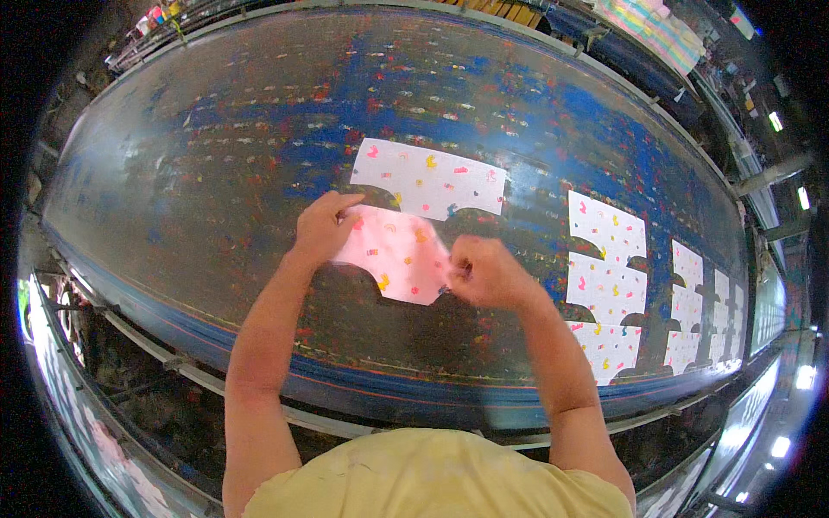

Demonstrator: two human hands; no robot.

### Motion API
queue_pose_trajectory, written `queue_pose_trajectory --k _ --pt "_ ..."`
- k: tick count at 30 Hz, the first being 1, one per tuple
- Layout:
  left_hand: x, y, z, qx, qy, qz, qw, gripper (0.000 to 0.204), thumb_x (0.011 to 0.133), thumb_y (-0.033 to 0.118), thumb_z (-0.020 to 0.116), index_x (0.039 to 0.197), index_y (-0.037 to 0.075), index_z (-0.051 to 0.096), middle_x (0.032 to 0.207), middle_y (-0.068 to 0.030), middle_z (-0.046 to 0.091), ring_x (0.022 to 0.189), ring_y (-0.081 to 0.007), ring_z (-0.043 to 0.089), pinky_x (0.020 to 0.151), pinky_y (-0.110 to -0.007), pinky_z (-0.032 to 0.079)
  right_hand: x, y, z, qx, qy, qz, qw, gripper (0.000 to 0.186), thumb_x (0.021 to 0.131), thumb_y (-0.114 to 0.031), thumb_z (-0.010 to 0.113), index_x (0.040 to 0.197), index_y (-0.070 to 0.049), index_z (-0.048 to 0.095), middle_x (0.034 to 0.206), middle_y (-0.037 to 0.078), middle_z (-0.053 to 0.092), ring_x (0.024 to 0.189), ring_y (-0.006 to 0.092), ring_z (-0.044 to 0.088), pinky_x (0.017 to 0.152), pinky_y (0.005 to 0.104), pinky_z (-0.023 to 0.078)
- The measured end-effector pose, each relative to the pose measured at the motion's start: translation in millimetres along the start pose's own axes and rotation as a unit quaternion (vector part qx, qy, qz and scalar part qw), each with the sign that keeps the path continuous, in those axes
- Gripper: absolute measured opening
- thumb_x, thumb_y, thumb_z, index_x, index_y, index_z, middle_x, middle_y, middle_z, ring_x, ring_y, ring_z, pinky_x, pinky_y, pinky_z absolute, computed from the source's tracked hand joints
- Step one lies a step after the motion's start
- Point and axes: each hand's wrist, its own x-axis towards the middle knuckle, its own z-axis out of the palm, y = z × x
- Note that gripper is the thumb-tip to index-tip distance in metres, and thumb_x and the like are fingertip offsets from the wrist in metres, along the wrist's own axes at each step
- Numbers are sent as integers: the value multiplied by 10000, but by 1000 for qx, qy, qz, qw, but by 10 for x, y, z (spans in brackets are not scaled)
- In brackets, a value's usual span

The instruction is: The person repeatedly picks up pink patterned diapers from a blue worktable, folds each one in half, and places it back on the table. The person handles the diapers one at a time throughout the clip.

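A cut fabric piece [399,259], pale pink with small coloured printed figures, spreads between my two hands over the long dark table. My left hand [326,226] is closed on its upper left corner. At its right edge, my right hand [486,271] pinches the cloth, slightly smeared by motion. Just beyond lies a flat white fabric piece [432,177] with the same kind of print and curved cut-outs along its near edge. The held piece's top edge meets or overlaps it; I cannot tell which.
The table [216,190] is stained with blue, red and white paint. To the right, several printed white pieces [606,281] lie in columns along it. A metal rail [319,423] runs along the near side. Past the far right edge hangs a checked pastel cloth [656,34].
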Motion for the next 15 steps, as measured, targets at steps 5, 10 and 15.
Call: queue_pose_trajectory --k 5,10,15 --pt "143 114 -198 114 -88 112 983 199 860 19 699 1028 90 777 939 -97 680 823 -287 667 749 -376 538 -216 -420 -137 248 -14 -65 966 148 826 6 786 881 -15 651 879 113 683 776 227 680 708 344 544" --pt "434 178 -358 -57 -12 66 996 168 822 0 698 979 54 725 980 -80 676 950 -302 691 860 -377 554 -192 -19 -532 160 88 112 977 164 878 56 750 1027 -6 777 891 132 702 787 214 688 727 330 546" --pt "1024 72 -77 -56 35 102 993 133 864 65 765 992 31 755 968 -96 702 914 -251 702 839 -365 559 327 898 -664 -52 211 119 969 149 930 -25 708 1037 -21 811 997 195 752 928 381 733 846 437 597"
